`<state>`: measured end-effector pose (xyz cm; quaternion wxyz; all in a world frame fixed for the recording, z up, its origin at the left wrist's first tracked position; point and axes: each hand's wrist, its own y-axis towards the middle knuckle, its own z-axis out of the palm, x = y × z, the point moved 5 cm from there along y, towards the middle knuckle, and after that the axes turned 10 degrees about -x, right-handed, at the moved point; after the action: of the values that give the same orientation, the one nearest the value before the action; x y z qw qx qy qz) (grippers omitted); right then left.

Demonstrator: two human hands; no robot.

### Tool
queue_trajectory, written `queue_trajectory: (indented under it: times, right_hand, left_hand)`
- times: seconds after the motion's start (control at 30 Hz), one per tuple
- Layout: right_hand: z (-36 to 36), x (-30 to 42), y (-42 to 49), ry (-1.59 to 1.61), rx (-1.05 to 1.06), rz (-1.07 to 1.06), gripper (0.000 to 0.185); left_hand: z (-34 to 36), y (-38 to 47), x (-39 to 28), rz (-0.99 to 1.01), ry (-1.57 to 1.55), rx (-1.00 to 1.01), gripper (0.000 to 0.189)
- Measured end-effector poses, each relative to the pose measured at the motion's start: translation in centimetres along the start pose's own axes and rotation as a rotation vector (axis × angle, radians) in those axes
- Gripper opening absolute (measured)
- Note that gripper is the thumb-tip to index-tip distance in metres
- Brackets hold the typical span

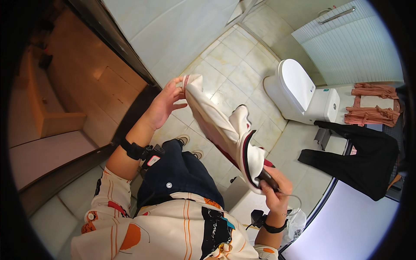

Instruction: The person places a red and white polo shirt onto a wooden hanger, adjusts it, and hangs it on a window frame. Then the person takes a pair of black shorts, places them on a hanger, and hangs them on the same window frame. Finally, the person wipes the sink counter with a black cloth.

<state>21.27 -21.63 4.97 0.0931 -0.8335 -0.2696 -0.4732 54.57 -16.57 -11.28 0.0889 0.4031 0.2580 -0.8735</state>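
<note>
A white garment point(213, 118) with dark red and black trim stretches between my two hands, above the tiled floor. My right hand point(276, 188) grips a dark clothes hanger point(268, 178) at the neckline end of the garment, and the hanger's thin metal hook point(298, 201) curves out beyond the fist. At the far end, the fingertips of my left hand point(167, 102) pinch a hem edge with red stitching, while one lower digit sticks out apart from the cloth. Folds hide most of the hanger's body inside the garment.
A white toilet point(295, 87) with its lid down stands ahead to the right. Beside it hang an orange striped garment point(372, 113) and a black garment point(364, 156). A ribbed glass panel point(354, 45) has a metal handle. On the left, a dark-framed doorway point(130, 130) opens onto an orange-lit room.
</note>
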Motion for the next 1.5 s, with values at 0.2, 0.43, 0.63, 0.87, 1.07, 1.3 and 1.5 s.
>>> queue_trajectory:
  times: [0.2, 0.43, 0.63, 0.87, 1.07, 1.3, 1.5]
  right_hand:
    - [0.7, 0.4, 0.3, 0.13, 0.094, 0.089, 0.037]
    - [0.8, -2.3, -0.8, 0.183, 0.12, 0.312, 0.036]
    - [-4.3, -3.9, -1.6, 0.481, -0.245, 0.284, 0.032]
    - [-3.8, 1.8, -0.9, -0.039, -0.142, -0.179, 0.03]
    - [-0.5, 5.4, -0.1, -0.212, 0.038, -0.419, 0.039]
    - [-0.1, 5.3, -0.8, -0.165, 0.067, -0.415, 0.041]
    - [-0.4, 4.5, -1.5, -0.188, 0.116, -0.409, 0.044]
  left_hand:
    - [2.0, 0.4, -0.1, 0.076, -0.042, 0.01, 0.046]
    - [1.4, 0.4, -2.1, 0.561, 0.063, -0.401, 0.027]
    - [-5.0, 1.9, -2.4, 0.294, -0.11, -0.622, 0.033]
    - [-8.7, 1.3, 3.8, -0.187, 0.218, -0.522, 0.034]
    - [-8.1, 0.5, 3.9, -0.22, 0.887, -0.135, 0.031]
    - [-0.7, -2.0, -4.4, 0.014, 0.493, 0.083, 0.038]
    - [2.8, -5.2, -2.8, -0.473, 0.806, 0.469, 0.038]
